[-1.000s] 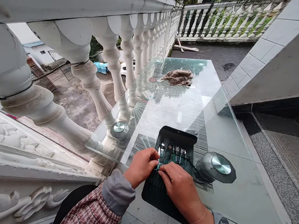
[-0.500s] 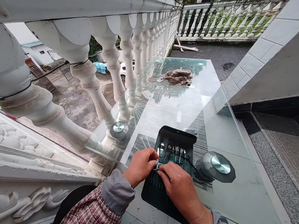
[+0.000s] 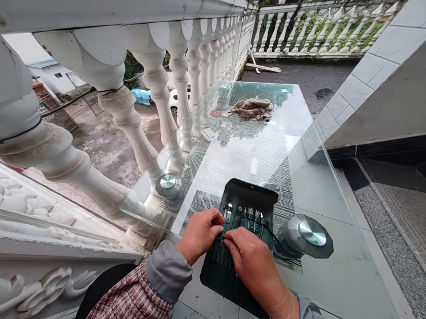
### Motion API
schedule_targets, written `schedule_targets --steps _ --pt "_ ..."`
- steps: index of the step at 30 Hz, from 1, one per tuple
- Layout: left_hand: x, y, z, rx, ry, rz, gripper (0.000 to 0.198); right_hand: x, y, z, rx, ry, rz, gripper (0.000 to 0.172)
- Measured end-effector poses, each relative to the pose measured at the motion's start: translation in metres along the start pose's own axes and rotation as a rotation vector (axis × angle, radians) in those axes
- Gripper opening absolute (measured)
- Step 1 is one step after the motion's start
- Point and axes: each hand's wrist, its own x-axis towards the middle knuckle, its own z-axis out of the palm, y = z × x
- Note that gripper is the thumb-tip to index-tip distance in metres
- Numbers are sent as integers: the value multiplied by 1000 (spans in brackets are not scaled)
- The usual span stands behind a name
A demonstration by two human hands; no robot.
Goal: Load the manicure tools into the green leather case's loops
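Observation:
A black manicure case [image 3: 252, 191] lies unfolded on the glass table. My left hand [image 3: 199, 234] is at its left edge, thumb and fingertips pinched on the teal-handled scissors [image 3: 221, 232]. From the right, my right hand [image 3: 252, 265] pinches the same scissors, its fingertips close to the left ones. Fingers cover most of the scissors, so their blades are hidden. Above my hands, nail clippers [image 3: 257, 220] and a small silver-ended tool [image 3: 228, 211] sit in the upper loops. Slim tools in the lower half are partly behind my right hand.
The glass tabletop [image 3: 325, 205] rests on round supports with shiny metal caps [image 3: 313, 232]. A crumpled brown cloth [image 3: 252, 109] lies at its far end. White balusters [image 3: 136, 111] line the left side; a tiled wall edge [image 3: 365, 82] rises at right.
My fingers have closed further over the scissors, and less of their teal handles shows. Both hands stay nearly in place over the case; the view has shifted slightly.

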Motion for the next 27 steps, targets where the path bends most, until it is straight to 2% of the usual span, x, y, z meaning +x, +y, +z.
schedule_targets --steps 5,11,15,19,27 --pt "2 -1 2 -15 35 -7 14 2 1 2 -21 17 8 20" --pt "0 2 -1 152 82 46 14 4 5 8 -83 97 -6 26" --pt "-2 4 -6 212 40 60 18 9 6 8 -92 128 -3 27" --pt "-3 6 -10 264 -14 84 25 12 8 3 18 158 36 21" --pt "-3 2 -10 301 -36 82 22 11 12 -4 250 163 149 14"
